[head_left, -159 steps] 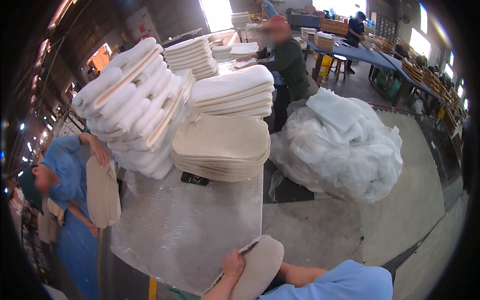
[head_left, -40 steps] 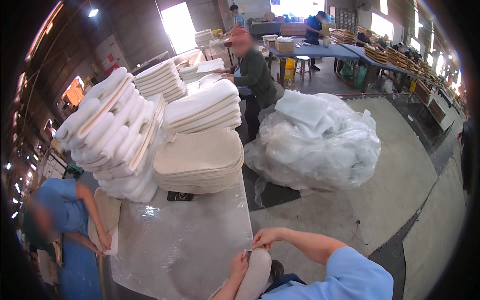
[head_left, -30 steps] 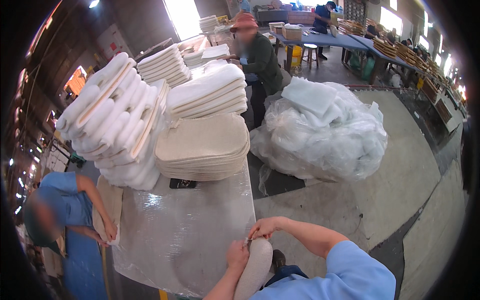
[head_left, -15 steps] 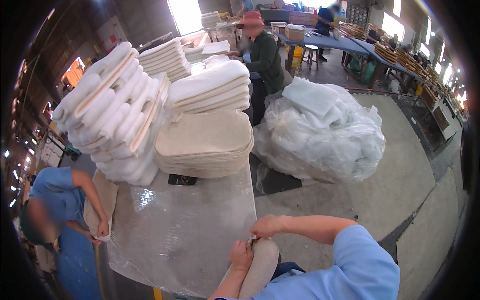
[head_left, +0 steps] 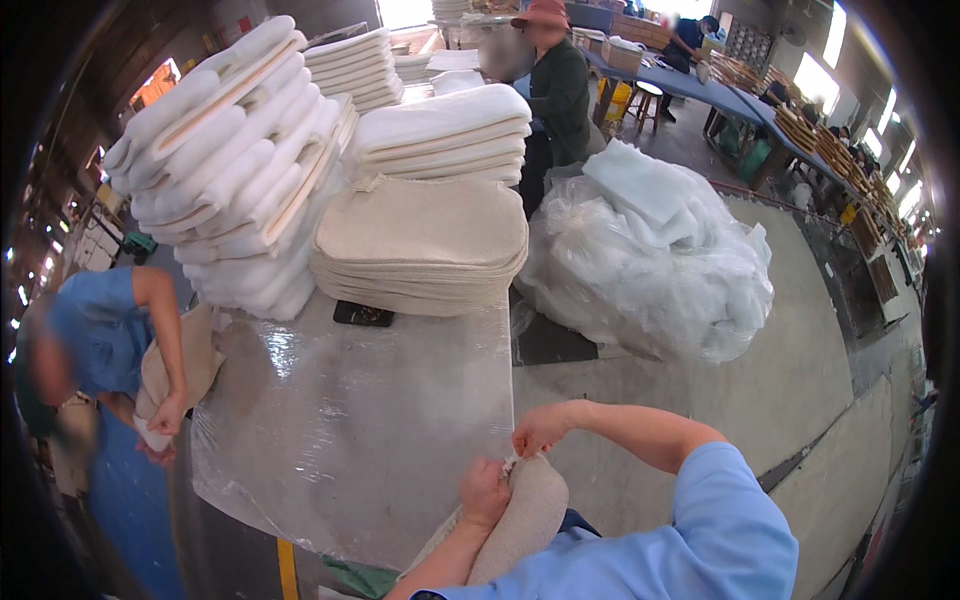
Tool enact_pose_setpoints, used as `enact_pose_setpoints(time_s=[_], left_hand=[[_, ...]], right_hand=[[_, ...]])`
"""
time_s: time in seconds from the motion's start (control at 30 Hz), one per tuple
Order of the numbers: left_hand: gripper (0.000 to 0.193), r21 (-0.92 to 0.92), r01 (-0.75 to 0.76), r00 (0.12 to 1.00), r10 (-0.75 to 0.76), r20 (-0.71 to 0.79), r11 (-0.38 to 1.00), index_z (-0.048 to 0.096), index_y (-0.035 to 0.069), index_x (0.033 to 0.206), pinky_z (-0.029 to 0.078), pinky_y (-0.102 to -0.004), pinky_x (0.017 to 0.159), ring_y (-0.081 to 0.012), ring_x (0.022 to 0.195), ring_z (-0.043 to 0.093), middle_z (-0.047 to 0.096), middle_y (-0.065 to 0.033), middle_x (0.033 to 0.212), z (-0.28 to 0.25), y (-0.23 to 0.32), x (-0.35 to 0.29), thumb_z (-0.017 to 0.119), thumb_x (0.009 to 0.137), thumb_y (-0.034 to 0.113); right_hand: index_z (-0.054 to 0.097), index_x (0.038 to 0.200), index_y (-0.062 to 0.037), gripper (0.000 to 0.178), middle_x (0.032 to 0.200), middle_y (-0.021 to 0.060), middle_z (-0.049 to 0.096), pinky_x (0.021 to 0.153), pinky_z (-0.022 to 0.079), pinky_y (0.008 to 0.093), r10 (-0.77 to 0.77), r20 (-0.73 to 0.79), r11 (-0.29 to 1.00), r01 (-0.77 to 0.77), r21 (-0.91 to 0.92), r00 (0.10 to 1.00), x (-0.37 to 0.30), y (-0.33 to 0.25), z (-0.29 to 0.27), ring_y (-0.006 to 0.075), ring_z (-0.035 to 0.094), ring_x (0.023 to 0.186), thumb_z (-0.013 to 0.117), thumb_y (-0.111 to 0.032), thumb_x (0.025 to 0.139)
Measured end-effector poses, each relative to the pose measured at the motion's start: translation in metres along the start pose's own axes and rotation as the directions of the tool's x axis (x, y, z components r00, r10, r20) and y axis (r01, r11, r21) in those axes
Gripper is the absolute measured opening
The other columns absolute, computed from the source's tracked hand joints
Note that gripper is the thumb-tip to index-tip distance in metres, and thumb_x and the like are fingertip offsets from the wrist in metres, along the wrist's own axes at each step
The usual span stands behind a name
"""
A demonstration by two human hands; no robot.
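Observation:
A beige woven cushion-like piece (head_left: 531,508) lies against my body at the near edge of the table. My left hand (head_left: 484,491) is closed at its upper end, gripping the fabric edge. Just above and to the right, my right hand (head_left: 541,428) pinches the same end, where a small whitish bit (head_left: 511,463) shows between the hands. What exactly the fingertips hold there is too small to make out beyond the fabric edge. The plastic-covered table (head_left: 370,430) stretches ahead of my hands.
A pile of beige covers (head_left: 420,230) stands on the table, a dark flat object (head_left: 362,314) before it. White padding stacks (head_left: 230,160) rise behind. A big clear bag (head_left: 660,270) of white filling sits right. Co-workers stand at left (head_left: 110,330) and back (head_left: 560,90).
The view has tilted, so table and stacks sit higher in the picture. My hands stay at the beige piece's end, the right one slightly raised. The left co-worker's hands have shifted on their beige piece.

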State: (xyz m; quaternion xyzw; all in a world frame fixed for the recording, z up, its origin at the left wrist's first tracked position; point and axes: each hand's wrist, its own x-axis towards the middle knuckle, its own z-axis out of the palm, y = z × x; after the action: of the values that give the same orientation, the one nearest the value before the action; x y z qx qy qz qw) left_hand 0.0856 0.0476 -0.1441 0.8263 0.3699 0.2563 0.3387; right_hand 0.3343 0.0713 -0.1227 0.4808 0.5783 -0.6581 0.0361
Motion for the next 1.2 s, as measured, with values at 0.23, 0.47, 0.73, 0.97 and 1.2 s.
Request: enact_pose_setpoints(time_s=[0.23, 0.47, 0.73, 0.97, 1.2], left_hand=[[0.023, -0.017, -0.065, 0.997, 0.065, 0.051, 0.998, 0.073, 0.008, 0.098, 0.053, -0.0467, 0.07, -0.0362, 0.081, 0.064, 0.062, -0.013, 0.087, -0.002, 0.0, 0.002, 0.063, 0.077, 0.005], [0.022, -0.058, -0.031, 0.998, 0.034, 0.054, 0.998, 0.073, 0.009, 0.098, 0.053, -0.0469, 0.07, -0.0356, 0.083, 0.065, 0.062, -0.0125, 0.089, 0.002, -0.003, 0.0, 0.063, 0.079, 0.007], [0.008, -0.097, 0.052, 0.988, -0.036, 0.153, 0.994, 0.065, 0.005, 0.091, 0.052, -0.0476, 0.071, -0.0407, 0.086, 0.063, 0.061, -0.0178, 0.091, -0.009, -0.007, 0.001, 0.064, 0.086, 0.011], [0.014, -0.224, 0.172, 0.983, -0.152, 0.104, 0.959, 0.071, 0.001, 0.103, 0.051, -0.0374, 0.07, -0.0326, 0.08, 0.065, 0.065, -0.0156, 0.092, -0.031, 0.017, -0.006, 0.07, 0.09, 0.005], [0.032, -0.24, 0.158, 0.982, -0.126, 0.141, 0.958, 0.071, 0.0, 0.104, 0.053, -0.04, 0.074, -0.0356, 0.084, 0.064, 0.064, -0.0161, 0.095, -0.027, 0.018, -0.012, 0.06, 0.074, -0.005]], right_hand=[[0.07, 0.116, -0.0138, 0.022, 0.091, -0.0034, 0.064, 0.069, 0.05, 0.0302, 0.087, 0.079, 0.951, -0.106, 0.29, 0.993, -0.011, 0.012, 0.008, 0.0118, 0.058, 0.077, 0.068, -0.024, 0.097], [0.065, 0.122, -0.0178, 0.028, 0.092, -0.0042, 0.061, 0.07, 0.049, 0.03, 0.075, 0.181, 0.968, -0.115, 0.224, 0.981, -0.008, 0.003, -0.002, 0.0103, 0.056, 0.078, 0.068, -0.019, 0.095], [0.061, 0.105, -0.0102, 0.012, 0.093, -0.0024, 0.062, 0.074, 0.05, 0.0305, -0.003, 0.014, 0.972, 0.0, 0.234, 1.0, -0.018, 0.016, 0.004, 0.0112, 0.057, 0.082, 0.066, -0.019, 0.097], [0.069, 0.112, -0.0035, 0.014, 0.096, 0.001, 0.067, 0.079, 0.052, 0.0302, 0.047, -0.444, 0.893, 0.162, 0.42, 0.895, -0.06, -0.002, 0.035, 0.0123, 0.062, 0.086, 0.064, -0.01, 0.1], [0.071, 0.117, -0.0055, 0.02, 0.094, 0.0021, 0.068, 0.08, 0.052, 0.0293, 0.022, -0.396, 0.84, 0.198, 0.505, 0.918, -0.05, 0.006, 0.058, 0.0114, 0.06, 0.085, 0.064, -0.012, 0.1]])
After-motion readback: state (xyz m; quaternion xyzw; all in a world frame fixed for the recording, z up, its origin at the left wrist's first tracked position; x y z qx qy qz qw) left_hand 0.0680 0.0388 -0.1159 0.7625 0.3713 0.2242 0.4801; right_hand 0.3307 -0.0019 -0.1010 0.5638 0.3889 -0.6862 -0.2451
